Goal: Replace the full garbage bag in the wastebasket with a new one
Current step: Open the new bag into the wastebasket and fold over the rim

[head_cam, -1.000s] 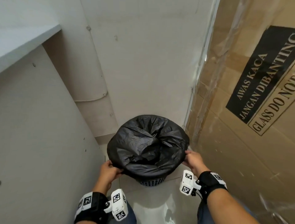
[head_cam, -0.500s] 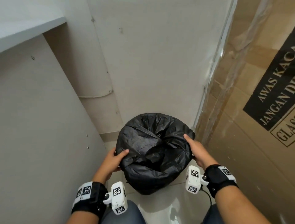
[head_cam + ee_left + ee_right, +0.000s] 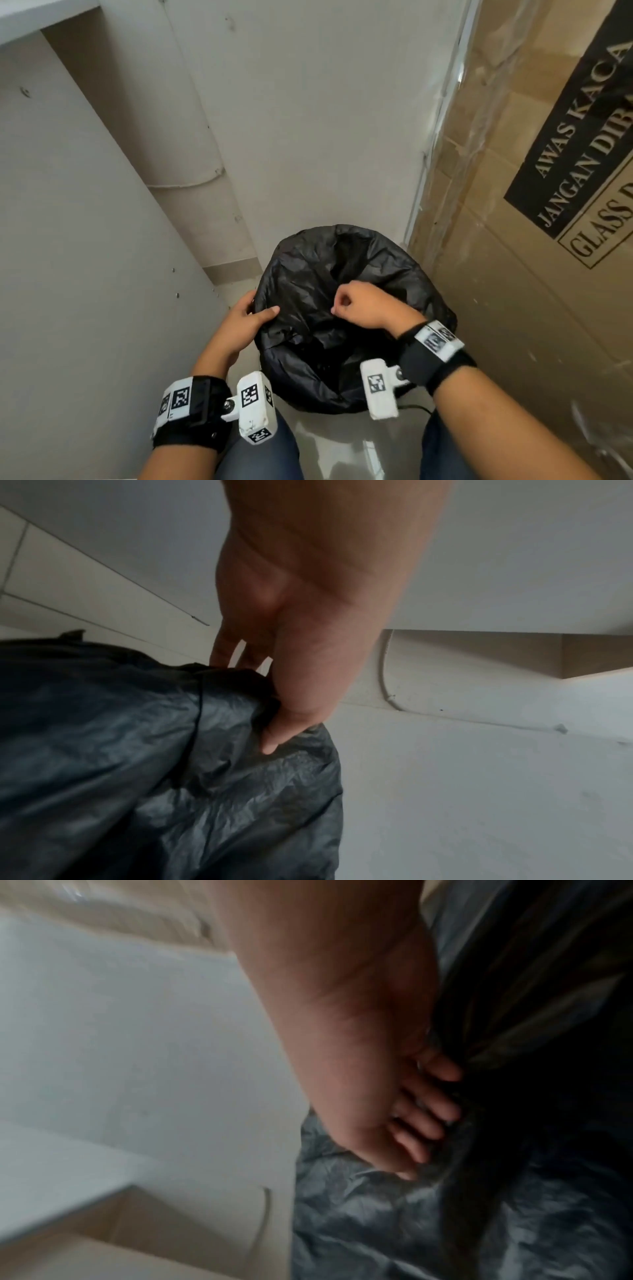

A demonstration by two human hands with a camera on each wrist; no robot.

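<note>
A black garbage bag stands on the floor between my knees and fully hides the wastebasket. My left hand grips the bag's left edge, thumb on top and fingers behind the plastic. The left wrist view shows that hand pinching a fold of the bag. My right hand is over the bag's middle, fingers curled round a gathered bunch of plastic. In the blurred right wrist view, the curled fingers clutch the dark folds of the bag.
A grey cabinet side rises close on the left. A pale wall stands behind the bag. A tall cardboard box with a glass warning label crowds the right side. Glossy floor tile shows between my legs.
Both hands came off the basket rim and lifted the bag's edges. The right hand swept from the bag's right side to its middle, bunching plastic. The basket's lattice is now covered.
</note>
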